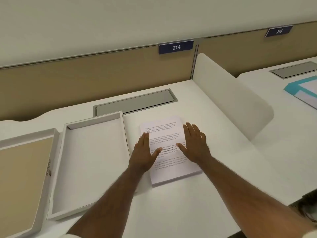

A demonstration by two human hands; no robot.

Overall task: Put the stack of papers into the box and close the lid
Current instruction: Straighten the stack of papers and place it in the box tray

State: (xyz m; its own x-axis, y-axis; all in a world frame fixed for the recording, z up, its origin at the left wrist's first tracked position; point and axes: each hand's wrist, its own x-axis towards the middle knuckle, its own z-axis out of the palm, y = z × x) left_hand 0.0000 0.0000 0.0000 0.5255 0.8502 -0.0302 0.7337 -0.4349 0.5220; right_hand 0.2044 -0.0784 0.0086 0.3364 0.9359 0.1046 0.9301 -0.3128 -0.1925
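Note:
A stack of printed white papers (pixel 169 133) lies on the white desk, right of centre. My left hand (pixel 145 152) is flat and open over the stack's left edge, fingers pointing away from me. My right hand (pixel 195 143) is flat and open over the stack's right side. Neither hand grips anything. Just left of the stack stands the shallow white box (pixel 89 162), open and with nothing inside. Its lid (pixel 22 177) lies upside down at the far left, showing a tan inner face.
A grey cable hatch (pixel 135 103) is set in the desk behind the box. A white divider panel (pixel 228 98) rises on the right. Beyond it, a teal-edged folder (pixel 301 91) lies on the neighbouring desk. A tan partition runs along the back.

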